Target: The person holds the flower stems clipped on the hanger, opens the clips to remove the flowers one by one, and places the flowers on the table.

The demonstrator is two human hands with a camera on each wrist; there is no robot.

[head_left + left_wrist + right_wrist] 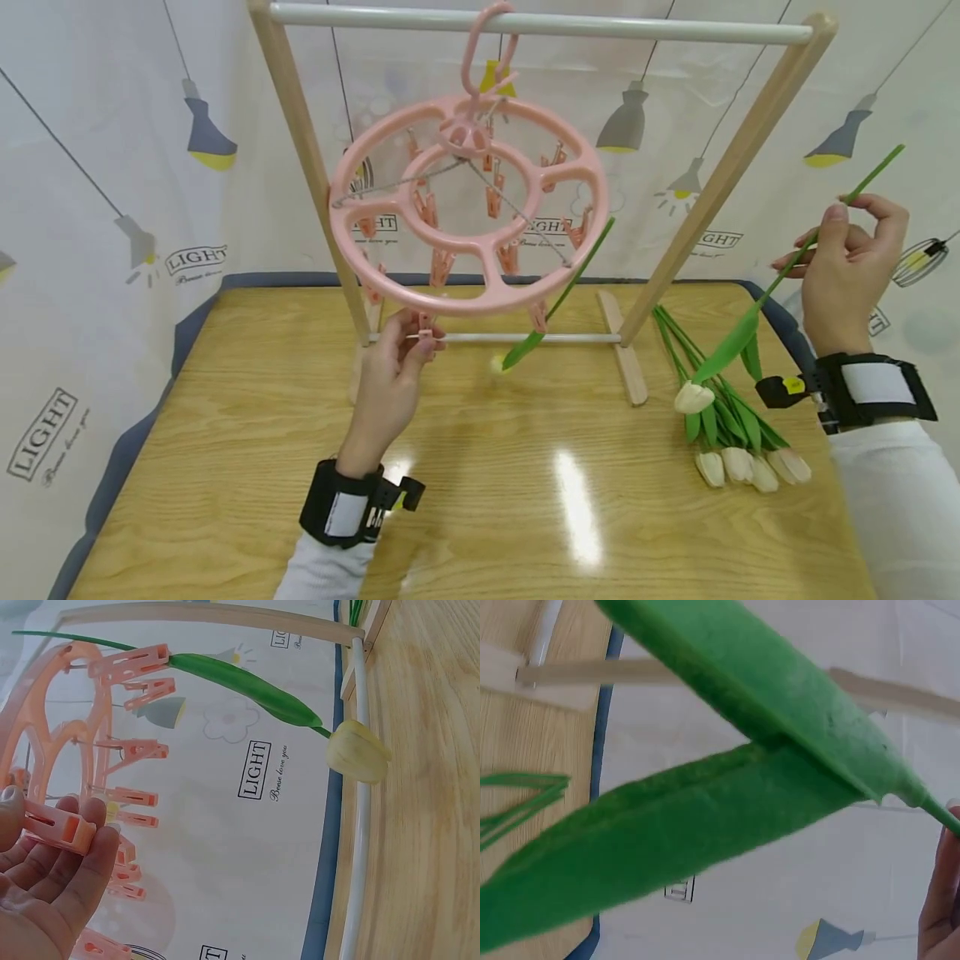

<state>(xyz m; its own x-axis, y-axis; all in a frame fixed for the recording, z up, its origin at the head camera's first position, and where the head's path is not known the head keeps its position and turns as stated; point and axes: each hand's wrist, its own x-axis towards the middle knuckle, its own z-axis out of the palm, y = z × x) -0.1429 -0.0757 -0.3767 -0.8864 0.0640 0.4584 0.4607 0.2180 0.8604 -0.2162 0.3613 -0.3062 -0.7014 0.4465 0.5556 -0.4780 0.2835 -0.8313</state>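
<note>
A round pink clip hanger [495, 300] hangs by its hook from the white top bar of a wooden rack. My left hand [392, 367] holds a pink clothespin [60, 829] at the hanger's near rim, thumb on one side and fingers on the other. Higher up on the right, my right hand [855, 267] pinches the green stem of a white tulip [693, 397], whose bloom hangs downward. Its leaves [780, 697] fill much of the right wrist view. Another tulip [358, 752] hangs bloom-down from a clip at the hanger's right side.
Several white tulips [738, 465] lie in a bunch on the wooden table [480, 517] at the right. The rack's wooden posts [723, 179] rise on either side of the hanger, with a white lower bar [480, 337] between its feet. Behind hangs a lamp-printed cloth [247, 50].
</note>
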